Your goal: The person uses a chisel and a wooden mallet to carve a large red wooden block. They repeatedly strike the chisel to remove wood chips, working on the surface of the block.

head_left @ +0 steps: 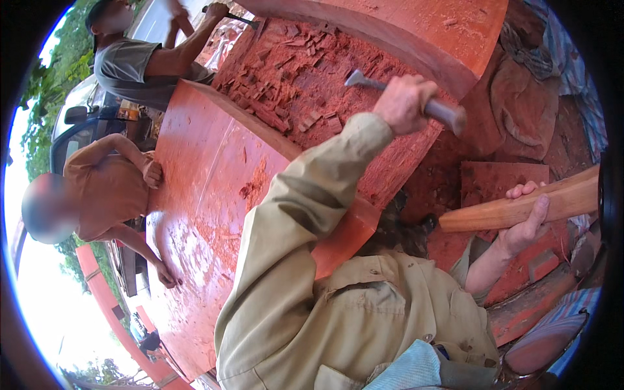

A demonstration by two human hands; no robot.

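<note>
Woodworker at centre, khaki long-sleeved shirt, both arms raised over a very large slab of red wood. Left hand is wrapped tight round the grey handle of a chisel; the metal blade end points up and to the left, over the hollowed part of the slab. Right hand is closed round a long wooden mallet, a pale club-like piece lying nearly level, its far end running out of frame at the right edge. Mallet and chisel are apart, the mallet lower and to the right of the chisel handle.

Hollow in the slab holds a litter of red wood chips and rough cut faces. A thick curved wall of the same wood rises beyond the hollow, near the top of the view. Smooth outer face of the slab runs down the left, dusted with shavings.

Two other people stand along the slab's far left side. One in a grey shirt, top left, holds a dark tool in a raised hand over the hollow. A second, in an orange-brown shirt, rests both hands on the slab's edge. Vehicle and green foliage behind them.
</note>
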